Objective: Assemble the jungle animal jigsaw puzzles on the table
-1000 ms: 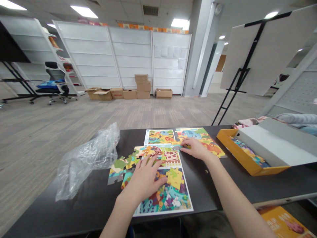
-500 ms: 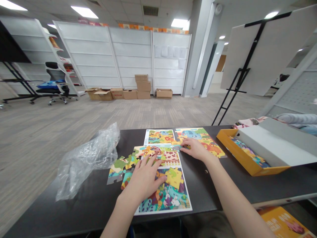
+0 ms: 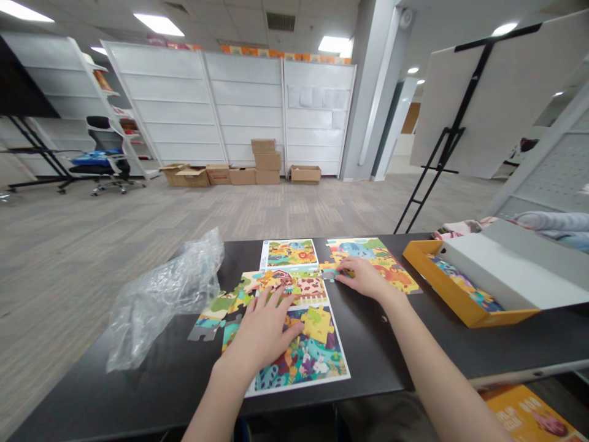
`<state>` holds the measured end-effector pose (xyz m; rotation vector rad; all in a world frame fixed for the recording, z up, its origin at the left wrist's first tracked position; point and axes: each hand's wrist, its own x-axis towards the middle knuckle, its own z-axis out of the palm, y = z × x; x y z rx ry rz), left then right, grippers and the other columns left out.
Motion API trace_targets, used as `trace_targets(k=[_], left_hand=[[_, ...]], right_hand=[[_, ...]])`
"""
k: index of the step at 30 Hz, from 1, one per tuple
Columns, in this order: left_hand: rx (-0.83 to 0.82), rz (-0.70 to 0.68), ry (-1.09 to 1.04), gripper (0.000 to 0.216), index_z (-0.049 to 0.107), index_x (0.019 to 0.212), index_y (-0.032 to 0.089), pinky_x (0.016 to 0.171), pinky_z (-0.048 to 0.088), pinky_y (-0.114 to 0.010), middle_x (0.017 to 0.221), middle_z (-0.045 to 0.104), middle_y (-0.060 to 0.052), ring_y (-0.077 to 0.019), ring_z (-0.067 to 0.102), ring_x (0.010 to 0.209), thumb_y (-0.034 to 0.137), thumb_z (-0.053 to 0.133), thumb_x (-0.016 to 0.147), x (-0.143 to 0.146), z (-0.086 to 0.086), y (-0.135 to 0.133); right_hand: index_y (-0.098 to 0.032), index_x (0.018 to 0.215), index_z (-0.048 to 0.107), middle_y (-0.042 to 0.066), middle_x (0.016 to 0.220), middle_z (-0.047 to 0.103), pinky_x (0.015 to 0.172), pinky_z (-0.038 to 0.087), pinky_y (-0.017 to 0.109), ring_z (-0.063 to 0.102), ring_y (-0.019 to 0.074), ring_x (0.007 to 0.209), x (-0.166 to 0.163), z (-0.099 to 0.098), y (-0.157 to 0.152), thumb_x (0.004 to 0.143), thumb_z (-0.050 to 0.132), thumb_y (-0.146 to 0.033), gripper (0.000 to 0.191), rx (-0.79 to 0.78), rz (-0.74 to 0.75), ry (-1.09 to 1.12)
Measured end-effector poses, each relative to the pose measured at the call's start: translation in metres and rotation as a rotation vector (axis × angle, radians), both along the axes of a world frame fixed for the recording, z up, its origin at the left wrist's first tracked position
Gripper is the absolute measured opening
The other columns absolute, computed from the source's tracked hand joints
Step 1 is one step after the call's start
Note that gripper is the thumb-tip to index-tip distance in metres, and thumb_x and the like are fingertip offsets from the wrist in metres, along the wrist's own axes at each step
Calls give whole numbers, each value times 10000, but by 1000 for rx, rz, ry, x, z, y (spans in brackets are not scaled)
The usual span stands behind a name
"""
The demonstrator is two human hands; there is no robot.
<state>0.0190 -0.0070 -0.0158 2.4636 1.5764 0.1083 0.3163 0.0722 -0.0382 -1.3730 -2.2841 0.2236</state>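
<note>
My left hand (image 3: 264, 322) lies with fingers spread on a printed picture sheet (image 3: 317, 362) showing several animal scenes. Near its thumb, a yellow puzzle piece (image 3: 317, 324) rests on the sheet. Several jigsaw pieces (image 3: 209, 313) lie overlapped left of that hand, partly hidden by it. Beyond the sheet's right edge, my right hand (image 3: 361, 276) pinches the side of a puzzle piece (image 3: 328, 274) with a grey patch, low at the table. This piece is beside the left edge of a joined jigsaw section (image 3: 361, 247) with a blue elephant; whether they touch I cannot tell.
Crumpled clear plastic (image 3: 170, 298) sits on the left of the black table (image 3: 151, 399). An open yellow box (image 3: 469, 298) with puzzle pieces inside stands at the right, its grey-white flap raised. Folded cloths (image 3: 552, 221) lie behind it. A board on an easel (image 3: 442, 153) stands beyond the table.
The picture sheet has slid a little left under my left hand, along with the pieces on and beside it. My right hand and its piece have hardly moved.
</note>
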Motion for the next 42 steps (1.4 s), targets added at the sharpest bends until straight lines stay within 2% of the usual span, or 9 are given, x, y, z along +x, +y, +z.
trace_targets(k=[8, 13, 15, 18, 21, 25, 30, 38, 42], left_hand=[[-10, -10, -5, 600, 508, 1446, 289, 1172, 265, -583, 1591, 401, -90, -362, 296, 1483, 576, 499, 919, -4, 1, 3], [-1, -20, -9, 616, 505, 1450, 279, 1174, 264, -565, 1587, 408, -92, -368, 296, 1480, 599, 483, 924, -5, 2, 3], [8, -14, -7, 574, 513, 1442, 287, 1171, 268, -561, 1585, 414, -81, -360, 307, 1475, 569, 462, 945, -5, 0, 3], [30, -5, 1, 501, 533, 1425, 290, 1167, 278, -556, 1571, 438, -69, -344, 324, 1465, 494, 409, 984, -6, -3, 5], [49, -12, 0, 471, 547, 1411, 288, 1168, 287, -543, 1555, 460, -58, -326, 336, 1456, 447, 359, 1009, -7, -4, 7], [70, -22, -9, 454, 567, 1390, 273, 1173, 291, -533, 1533, 488, -56, -316, 351, 1447, 412, 345, 1018, -7, -5, 8], [90, -21, -25, 447, 587, 1367, 259, 1181, 282, -528, 1517, 505, -71, -321, 359, 1441, 440, 412, 997, -7, -8, 9], [81, -24, -18, 484, 558, 1395, 259, 1178, 277, -529, 1553, 457, -93, -339, 350, 1449, 479, 469, 973, -7, -10, 9], [70, -24, -11, 498, 558, 1398, 247, 1177, 275, -536, 1549, 462, -102, -350, 355, 1446, 489, 469, 971, -5, -9, 8]], right_hand=[[-190, 876, 730, 82, 921, 712, 821, 487, 351, 644, 234, 886, 2, 1, -1, 900, 631, -369, 206, 1, -33, 16], [-198, 910, 736, 104, 1007, 735, 874, 494, 391, 669, 256, 944, -6, 17, -11, 903, 611, -366, 209, 63, -91, 115], [-203, 886, 737, 93, 961, 741, 820, 504, 372, 674, 245, 889, -14, 27, -20, 893, 618, -354, 192, 10, -95, 105], [-211, 879, 741, 62, 859, 737, 708, 495, 323, 666, 221, 783, -30, 40, -39, 848, 674, -338, 147, -160, -84, 58], [-212, 902, 740, 63, 868, 730, 670, 481, 306, 659, 221, 765, -47, 45, -61, 783, 759, -383, 209, -298, -66, -4], [-199, 1000, 726, 110, 1030, 690, 723, 477, 321, 649, 265, 903, -67, 41, -84, 706, 826, -445, 396, -303, -87, -66], [-206, 1006, 689, 102, 1028, 635, 691, 450, 324, 622, 276, 898, -82, 32, -94, 621, 856, -517, 521, -279, -129, -131], [-211, 1042, 650, 95, 1045, 609, 742, 439, 323, 599, 272, 948, -79, 30, -94, 690, 817, -449, 456, -279, -99, -106], [-211, 998, 642, 82, 1035, 600, 748, 444, 318, 596, 259, 944, -76, 29, -94, 708, 805, -406, 385, -288, -85, -78]])
